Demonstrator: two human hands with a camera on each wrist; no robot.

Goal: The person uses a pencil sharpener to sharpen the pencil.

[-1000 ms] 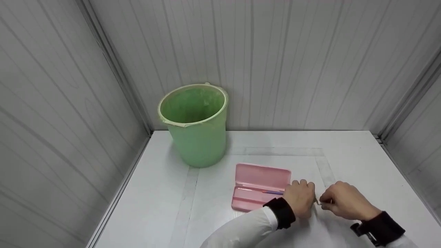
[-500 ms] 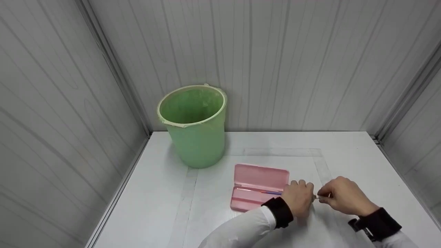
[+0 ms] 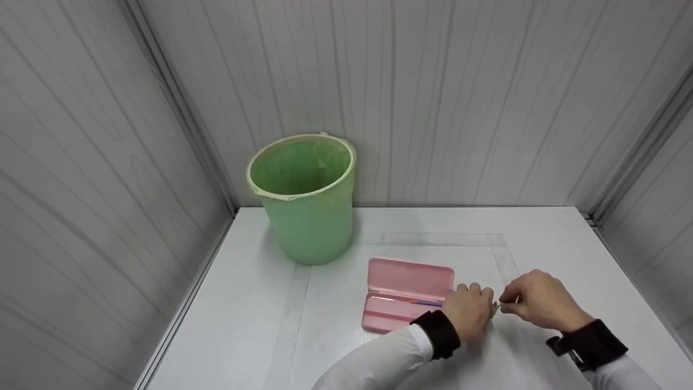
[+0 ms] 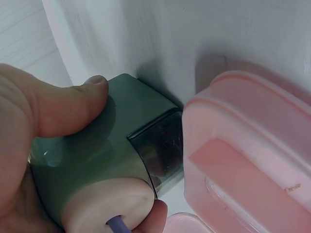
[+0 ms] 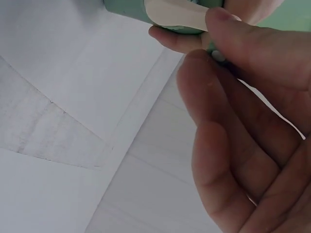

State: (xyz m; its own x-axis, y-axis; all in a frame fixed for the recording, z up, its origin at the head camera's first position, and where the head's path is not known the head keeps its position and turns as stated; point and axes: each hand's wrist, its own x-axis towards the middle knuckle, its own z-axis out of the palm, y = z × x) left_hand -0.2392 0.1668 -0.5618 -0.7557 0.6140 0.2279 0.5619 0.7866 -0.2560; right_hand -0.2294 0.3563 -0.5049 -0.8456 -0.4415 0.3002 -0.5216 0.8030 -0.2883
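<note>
My left hand (image 3: 469,311) grips a green pencil sharpener (image 4: 104,145), thumb across its top. The sharpener has a cream round face and a dark see-through shavings drawer (image 4: 163,148). A purple pencil (image 4: 118,224) sticks into the hole in that face. In the head view, a blue and orange pencil length (image 3: 426,303) runs over the pink case (image 3: 410,275) toward this hand, which hides most of the sharpener. With thumb and forefinger, my right hand (image 3: 543,301) pinches the knob (image 5: 217,56) on the end of the cream crank arm (image 5: 180,13).
The pink pencil case lies with its lid up, just left of the sharpener. A green bucket (image 3: 311,227) stands at the back left of the white table (image 3: 260,325). Grey panel walls (image 3: 433,108) enclose the back and sides. Clear tape strips (image 3: 444,239) mark the tabletop.
My right hand has risen slightly and shifted a little left, carrying the crank knob upward. The left hand stays nearly in place, holding the sharpener.
</note>
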